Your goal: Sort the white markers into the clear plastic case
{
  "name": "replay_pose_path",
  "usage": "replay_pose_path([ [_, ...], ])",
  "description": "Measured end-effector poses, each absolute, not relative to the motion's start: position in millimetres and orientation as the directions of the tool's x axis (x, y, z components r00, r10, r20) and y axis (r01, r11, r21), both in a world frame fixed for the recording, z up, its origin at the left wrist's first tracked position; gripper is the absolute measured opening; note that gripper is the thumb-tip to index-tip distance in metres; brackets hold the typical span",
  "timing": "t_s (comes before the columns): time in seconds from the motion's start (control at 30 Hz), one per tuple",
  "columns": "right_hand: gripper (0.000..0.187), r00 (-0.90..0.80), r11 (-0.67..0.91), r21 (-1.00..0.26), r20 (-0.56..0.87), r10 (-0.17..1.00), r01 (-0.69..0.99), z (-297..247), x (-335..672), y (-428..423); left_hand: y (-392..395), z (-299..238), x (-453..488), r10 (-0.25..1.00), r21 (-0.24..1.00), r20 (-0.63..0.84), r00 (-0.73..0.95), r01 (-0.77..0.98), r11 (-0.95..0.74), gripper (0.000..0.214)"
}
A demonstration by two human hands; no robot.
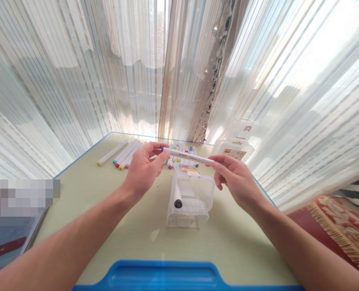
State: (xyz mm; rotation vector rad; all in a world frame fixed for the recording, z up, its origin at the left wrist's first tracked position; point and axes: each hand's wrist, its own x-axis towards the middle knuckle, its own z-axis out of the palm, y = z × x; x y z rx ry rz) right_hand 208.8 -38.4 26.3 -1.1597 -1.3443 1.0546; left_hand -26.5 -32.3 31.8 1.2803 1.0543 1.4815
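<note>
Foreground: bare forearms [85,238] over a blue-edged table [131,242]. I observe the left hand [143,167] and right hand [234,177], fingertips [164,155] set narrow, pinching opposite ends of one marker [188,155].

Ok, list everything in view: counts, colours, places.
Table: one, pale green, blue edge, centre
Held marker: one, white, blue end, mid-air, centre
Clear box: one, transparent, mid-table
Boxed marker: one, white, black end, in the box
Loose markers: many, white, coloured ends, table's far half
Clear case: at least one, transparent, table's far right
Curtains: count unclear, whitish, background
Fringed cloth: one, red and gold, right edge
Striped cloth: one, black-and-white, right edge
Blurred item: unclear, left edge
Left hand: one, held marker's blue end
Right hand: one, its other end
</note>
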Motion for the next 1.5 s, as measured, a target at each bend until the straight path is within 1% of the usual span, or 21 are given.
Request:
replay_pose_path([
  [0.17,0.033,-0.031,0.117,-0.984,0.114,0.993,0.133,20.9,210.1,-34.5,-40.6,35.9,-24.5,0.949,0.949,0.309,-0.056,-0.045,-0.312,0.026],
  [0.37,0.032,-0.053,0.067,-0.982,0.058,0.997,0.178,17.5,209.1,-33.1,-48.6,40.5,-21.2,0.927,0.927,0.372,0.032,-0.052,-0.371,0.022],
  [0.6,0.031,-0.047,0.037,-0.979,0.028,0.999,0.199,18.5,208.9,-34.6,-47.1,38.5,-21.7,0.921,0.921,0.389,0.028,-0.041,-0.388,0.02],
  [0.9,0.029,-0.062,0.08,-0.977,0.069,0.996,0.197,17.2,210.1,-33.5,-45.3,37.6,-23.4,0.926,0.925,0.378,-0.005,-0.032,-0.378,0.023],
  [1.0,0.028,-0.068,0.101,-0.978,0.09,0.994,0.182,18.4,209.1,-34.2,-43.6,38.1,-24.0,0.94,0.94,0.339,-0.039,-0.026,-0.341,0.021],
  [1.17,0.03,-0.055,0.16,-0.978,0.154,0.987,0.136,21.3,208.9,-39.1,-36.6,35.9,-26.0,0.961,0.959,0.265,-0.076,-0.085,-0.271,0.019],
  [1.27,0.028,-0.071,0.206,-0.975,0.201,0.977,0.084,24.9,210.2,-44.6,-32.9,34.6,-27.9,0.98,0.977,0.181,-0.077,-0.101,-0.188,0.02],
  [1.4,0.026,-0.185,0.262,-0.963,0.27,0.945,-0.069,30.5,212.6,-51.4,-28.6,31.8,-30.7,0.997,0.987,0.061,-0.045,-0.148,-0.067,0.025],
  [1.5,0.031,-0.248,0.265,-0.946,0.307,0.919,-0.189,33.0,213.3,-53.6,-25.8,28.3,-32.4,1.0,0.981,0.001,-0.019,-0.196,-0.005,0.026],
])
